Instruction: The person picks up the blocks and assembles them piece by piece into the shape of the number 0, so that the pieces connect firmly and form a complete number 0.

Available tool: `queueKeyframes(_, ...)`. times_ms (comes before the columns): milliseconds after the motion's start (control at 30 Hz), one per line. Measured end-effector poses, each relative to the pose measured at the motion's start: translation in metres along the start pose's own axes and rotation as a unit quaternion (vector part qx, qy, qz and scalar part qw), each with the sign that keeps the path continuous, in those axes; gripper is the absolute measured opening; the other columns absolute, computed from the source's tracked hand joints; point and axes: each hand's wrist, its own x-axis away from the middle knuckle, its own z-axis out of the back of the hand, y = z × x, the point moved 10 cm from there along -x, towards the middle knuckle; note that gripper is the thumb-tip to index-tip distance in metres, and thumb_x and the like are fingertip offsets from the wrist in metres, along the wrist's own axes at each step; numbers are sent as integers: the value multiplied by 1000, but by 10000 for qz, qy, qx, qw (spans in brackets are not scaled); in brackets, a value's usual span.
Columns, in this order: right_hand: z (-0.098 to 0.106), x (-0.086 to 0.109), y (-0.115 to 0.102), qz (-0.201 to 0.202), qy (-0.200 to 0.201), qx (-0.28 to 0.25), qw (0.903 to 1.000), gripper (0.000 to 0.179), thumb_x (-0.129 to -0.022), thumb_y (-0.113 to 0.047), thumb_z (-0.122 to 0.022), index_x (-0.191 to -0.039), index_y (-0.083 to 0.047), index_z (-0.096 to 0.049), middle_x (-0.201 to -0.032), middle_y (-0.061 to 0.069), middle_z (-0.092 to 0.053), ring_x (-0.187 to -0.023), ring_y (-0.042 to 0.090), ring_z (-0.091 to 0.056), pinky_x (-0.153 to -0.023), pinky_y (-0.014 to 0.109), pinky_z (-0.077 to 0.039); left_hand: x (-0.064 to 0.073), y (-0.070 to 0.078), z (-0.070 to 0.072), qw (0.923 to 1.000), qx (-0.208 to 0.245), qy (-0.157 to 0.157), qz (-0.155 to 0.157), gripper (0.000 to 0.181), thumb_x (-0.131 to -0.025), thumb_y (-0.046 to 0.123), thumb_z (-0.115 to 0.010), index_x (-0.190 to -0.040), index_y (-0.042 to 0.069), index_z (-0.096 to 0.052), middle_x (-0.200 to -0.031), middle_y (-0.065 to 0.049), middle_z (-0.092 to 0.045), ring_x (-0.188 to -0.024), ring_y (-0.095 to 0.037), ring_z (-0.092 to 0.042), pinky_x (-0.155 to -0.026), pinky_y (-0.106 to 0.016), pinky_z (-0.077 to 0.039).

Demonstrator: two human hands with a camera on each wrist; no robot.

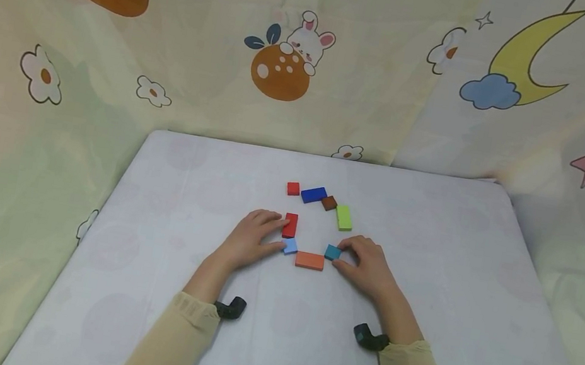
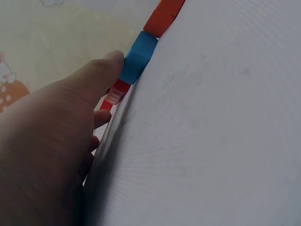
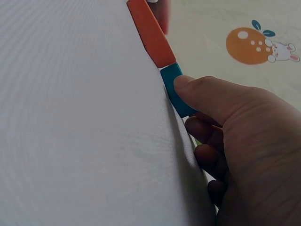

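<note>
The right hand (image 1: 368, 265) pinches a teal, square-faced, wooden-looking block (image 1: 332, 252) between thumb and finger, at the right end of the orange rectangular block (image 1: 310, 261). The left hand (image 1: 251, 236), fingers loosely extended, touches a light-blue square block (image 1: 290, 246) at the orange block's left end and a red rectangular block (image 1: 291, 225) beyond that. Farther beyond the orange block lie a red square block (image 1: 293, 189), dark-blue rectangular block (image 1: 314, 195), brown square block (image 1: 329, 203) and lime-green rectangular block (image 1: 344, 218).
</note>
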Motion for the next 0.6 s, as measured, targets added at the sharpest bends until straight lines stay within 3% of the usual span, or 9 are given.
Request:
queueKeyframes(333,0,0,1,-215,-175,-102,9996,36,-79,-53,-64,-105,-30,-55,-108,-12,-55,-97,10,-47,-87,36,-38,1,-1,0,10000,-7,71,-22,62,-82,61,-53,-138,41,-36,-140,11,-39,-134,-15,-28,-110,-42,-29)
queueKeyframes(600,22,-14,10,-582,-219,-399,9973,33,-84,-45,-62,-110,-27,-54,-101,-6,-51,-91,14,-45,-78,33,-42,0,-1,-1,9999,-48,86,-46,62,-82,63,-52,-138,41,-36,-139,11,-39,-133,-14,-28,-110,-41,-29)
